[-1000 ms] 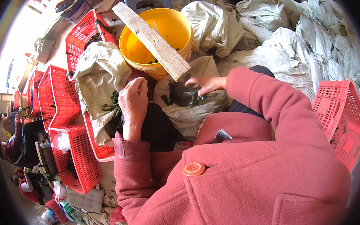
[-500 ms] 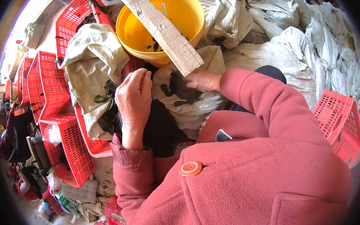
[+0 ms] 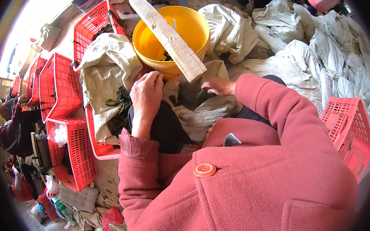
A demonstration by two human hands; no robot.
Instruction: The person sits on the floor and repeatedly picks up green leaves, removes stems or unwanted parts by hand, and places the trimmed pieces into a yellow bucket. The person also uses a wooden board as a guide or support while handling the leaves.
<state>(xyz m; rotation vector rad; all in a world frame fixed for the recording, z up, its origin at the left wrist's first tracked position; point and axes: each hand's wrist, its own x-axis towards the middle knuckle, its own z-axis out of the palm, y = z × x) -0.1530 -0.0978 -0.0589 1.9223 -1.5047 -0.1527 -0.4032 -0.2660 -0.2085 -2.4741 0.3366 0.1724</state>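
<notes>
My left hand (image 3: pixel 146 96) is raised in front of the yellow bucket (image 3: pixel 141 40), its fingers bent and pressed together. Anything between its fingertips is hidden. A weathered wooden plank (image 3: pixel 168 37) lies slanting across the bucket's rim, and some dark bits show inside. My right hand (image 3: pixel 220 86) is just beyond the plank's near end, fingers curled onto a dark green leafy piece (image 3: pixel 203 95). Below it spreads a whitish woven sack (image 3: pixel 208 116) with a dark wet patch. More dark green leaves (image 3: pixel 121 99) stick out beside my left wrist, from under a cream sack (image 3: pixel 106 65).
Red perforated crates (image 3: pixel 63 88) line the left side, one of them (image 3: pixel 101 151) under the cream sack. Another red crate (image 3: pixel 347 132) stands at right. Full white sacks (image 3: pixel 300 63) are heaped at the back right. Other people (image 3: pixel 19 127) sit at far left.
The view has shifted, so the bucket and crates appear lower. My right hand has drawn slightly right of the plank's end, and a green leafy piece now shows at its fingers.
</notes>
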